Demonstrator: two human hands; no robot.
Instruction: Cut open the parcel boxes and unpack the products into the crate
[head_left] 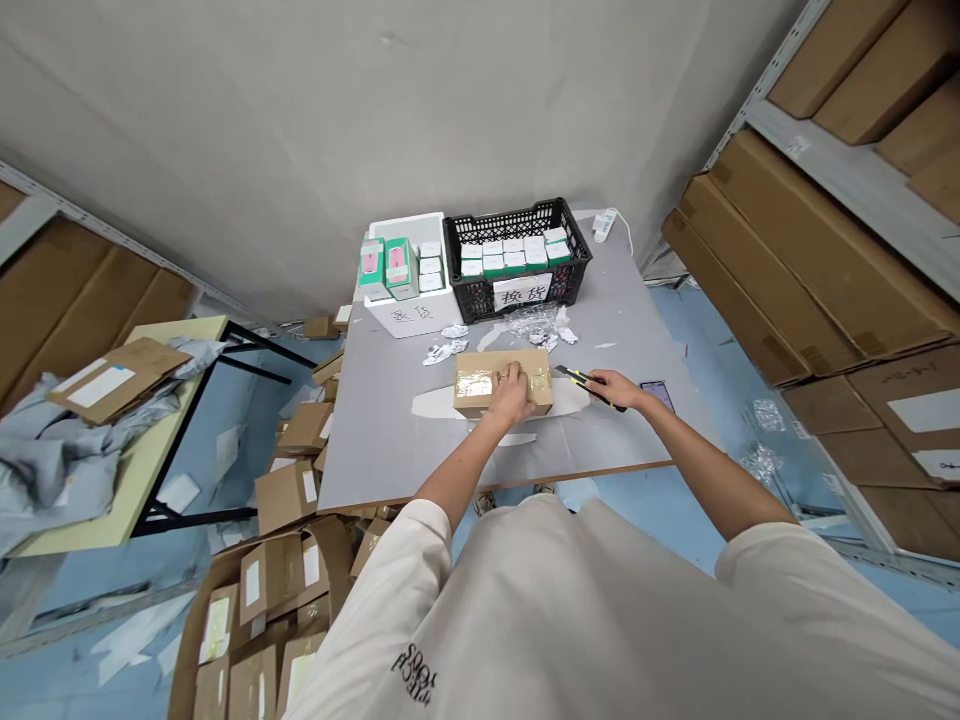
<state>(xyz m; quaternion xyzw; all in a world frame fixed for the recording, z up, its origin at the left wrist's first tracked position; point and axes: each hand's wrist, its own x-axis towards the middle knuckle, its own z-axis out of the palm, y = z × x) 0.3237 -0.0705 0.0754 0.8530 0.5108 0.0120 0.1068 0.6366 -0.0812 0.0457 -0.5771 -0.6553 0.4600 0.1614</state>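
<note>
Yellow-and-black utility knife (589, 388), clenched in right hand (615, 390), blade (562, 371) angled toward taped cardboard box (502, 375) at table centre; left hand (511, 393) pressed on its top, not gripping. Tape (474, 385) intact, no slit visible; box unopened. At 12 o'clock, black plastic crate (517, 295) of white cartons (504, 250); at 3 o'clock, phone (657, 395).

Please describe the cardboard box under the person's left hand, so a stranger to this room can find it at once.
Find the grey table between the shelves, and the black plastic crate at its far side. In front of that crate lies a cardboard box bound with shiny clear tape. Unlike the cartons heaped on the floor, it sits on the tabletop under the left hand.
</note>
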